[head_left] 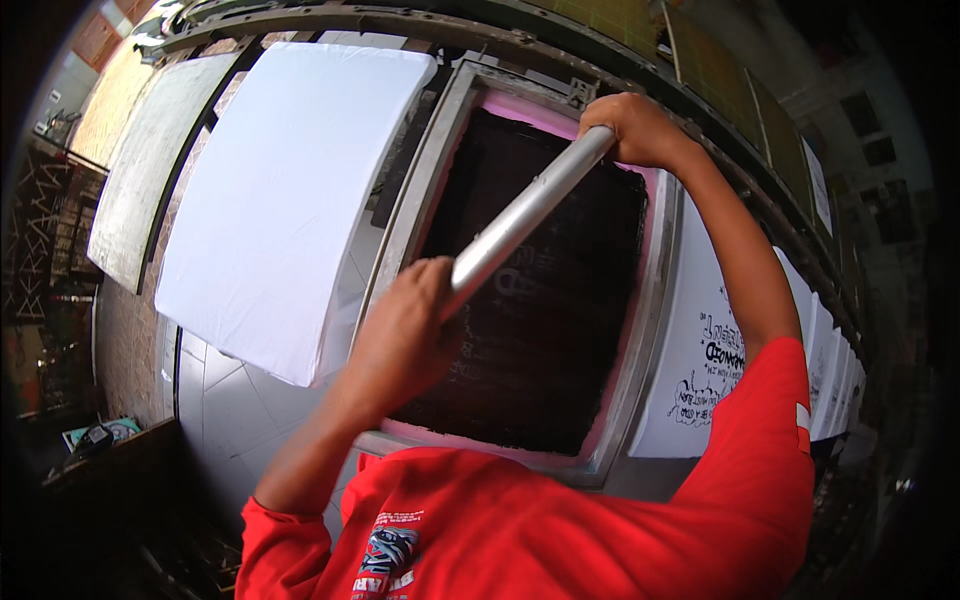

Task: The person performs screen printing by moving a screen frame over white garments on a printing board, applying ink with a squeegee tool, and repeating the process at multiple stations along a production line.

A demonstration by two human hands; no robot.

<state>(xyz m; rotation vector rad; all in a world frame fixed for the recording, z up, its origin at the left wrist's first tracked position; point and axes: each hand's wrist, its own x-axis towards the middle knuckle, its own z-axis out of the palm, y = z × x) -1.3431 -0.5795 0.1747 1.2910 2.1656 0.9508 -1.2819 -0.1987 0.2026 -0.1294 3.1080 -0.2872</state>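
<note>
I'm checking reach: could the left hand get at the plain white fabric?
Probably yes, after letting go: the left hand grips the silver bar, but the plain white fabric lies nearby, nothing visibly blocking.

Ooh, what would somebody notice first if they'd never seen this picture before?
Probably the bright red shirt filling the bottom middle. Next might be the shiny silver bar slanting over the dark panel inside a metal frame, with the left grip around its lower end and the right grip at its upper end. The big white cloth on the left stands out too.
</note>
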